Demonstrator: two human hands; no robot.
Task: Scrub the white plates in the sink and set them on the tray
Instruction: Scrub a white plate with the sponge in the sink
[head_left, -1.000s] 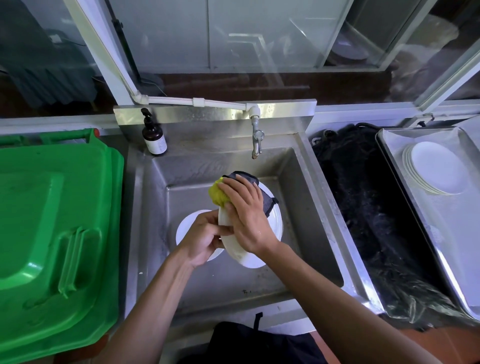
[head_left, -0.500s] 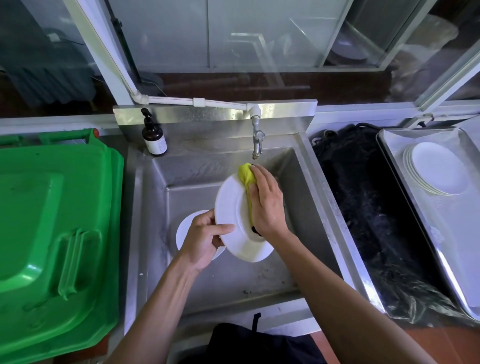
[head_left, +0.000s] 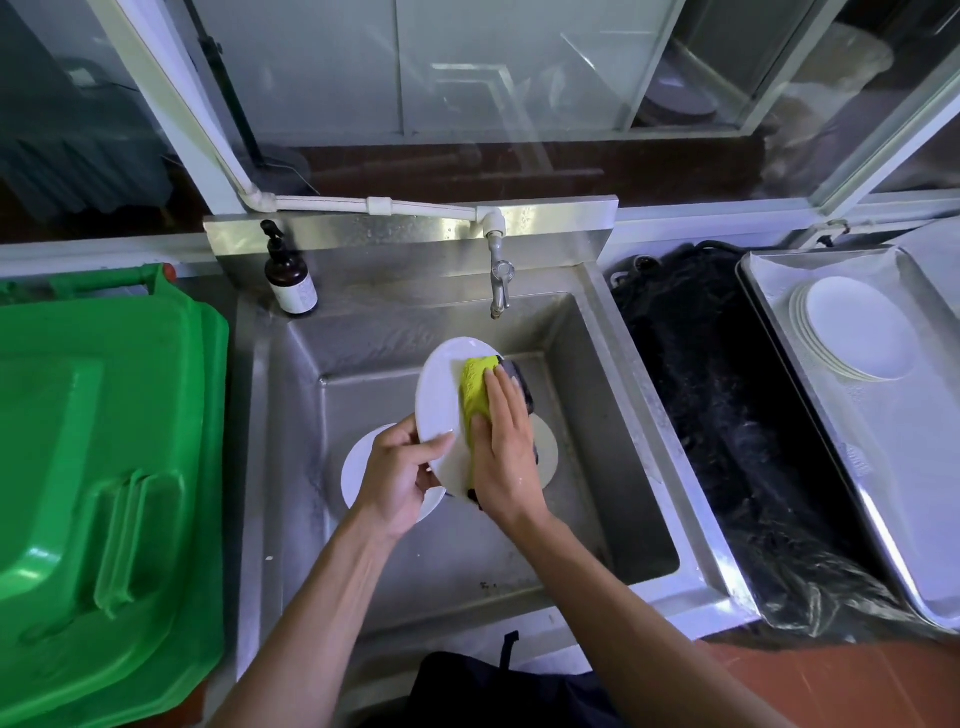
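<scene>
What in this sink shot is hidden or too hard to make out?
Head view only:
- White plates on the sink floor: the hands and the held white plate hide their count.
- Brown pump bottle: label too small.
- Steel tray: cut off by the right edge.

We see a white plate tilted up on edge over the steel sink, a yellow-green sponge lying flat against its face. Below it, on the sink floor, rests at least one more white plate, perhaps two, mostly hidden. On the metal tray sits a neat stack of plates.
</scene>
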